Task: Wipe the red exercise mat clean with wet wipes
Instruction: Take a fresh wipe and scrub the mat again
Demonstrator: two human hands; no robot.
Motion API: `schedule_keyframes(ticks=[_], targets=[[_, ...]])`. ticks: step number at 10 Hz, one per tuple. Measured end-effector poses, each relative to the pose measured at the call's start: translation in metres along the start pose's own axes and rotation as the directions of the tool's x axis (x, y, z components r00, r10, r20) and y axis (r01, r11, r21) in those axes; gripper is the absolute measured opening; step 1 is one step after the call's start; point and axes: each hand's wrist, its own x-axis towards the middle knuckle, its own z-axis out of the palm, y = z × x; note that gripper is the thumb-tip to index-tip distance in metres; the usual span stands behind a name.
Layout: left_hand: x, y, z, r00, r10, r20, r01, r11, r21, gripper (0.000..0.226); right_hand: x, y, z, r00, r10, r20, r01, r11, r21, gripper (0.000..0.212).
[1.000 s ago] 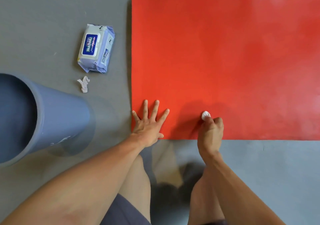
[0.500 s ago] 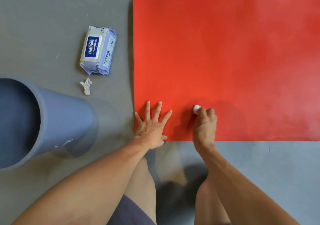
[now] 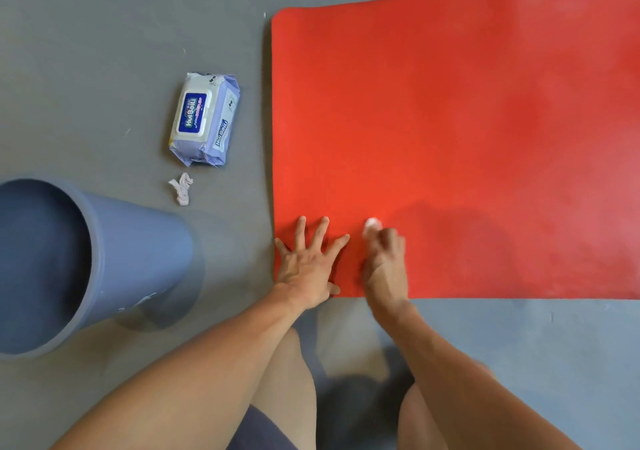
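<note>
Motion blur smears the right hand point(image 3: 384, 262), so its grip is only roughly readable: the fingers look curled around a small balled white wet wipe point(image 3: 371, 225), of which only a bit pokes out past the fingertips, pressed to the flat red rubber exercise mat point(image 3: 467, 137). Half a second ago that hand and wipe sat further from the mat's left edge; they have since slid along the near edge toward it, and now lie just beside the left hand point(image 3: 308, 262). The left hand has not moved on the mat: it stays flat on the near left corner, fingers straight and spread wide, holding nothing, the thumb at the mat's near edge. A darker patch shows on the mat to the right of the right hand.

The mat itself lies flat on the grey floor point(image 3: 104, 51). Left of the mat, well apart from its edge, lies a pale lilac soft plastic wet-wipe packet point(image 3: 204, 120) with a blue label and its lid closed. Just nearer than the packet, a crumpled white used wipe point(image 3: 181, 188) lies on the floor. Further left of the mat stands a blue-grey round plastic bin point(image 3: 138, 259); the part of its inside that shows is bare, though the frame edge cuts off the rest.
</note>
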Motion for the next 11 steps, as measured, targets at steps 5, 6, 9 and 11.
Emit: schedule_keyframes(ticks=[5,6,9,11], targets=[[0.051,0.007,-0.041,1.000,0.002,-0.017,-0.001,1.000,0.021,0.153,0.041,0.026,-0.007,0.966,-0.229,0.118,0.235,0.971,-0.036,0.044],[0.048,0.004,-0.032,0.998,0.028,-0.049,-0.026,0.998,0.052,0.148,0.067,0.059,-0.028,0.971,-0.228,0.073,0.234,0.968,-0.085,0.030],[0.048,0.000,-0.026,0.996,0.043,-0.076,-0.036,0.995,0.096,0.138,0.057,0.022,0.005,0.973,-0.221,0.062,0.222,0.975,-0.027,0.042],[0.049,-0.003,-0.024,0.995,0.060,-0.079,-0.050,0.991,0.123,0.137,0.107,0.080,-0.041,0.994,-0.007,-0.114,0.007,1.000,0.003,0.026]])
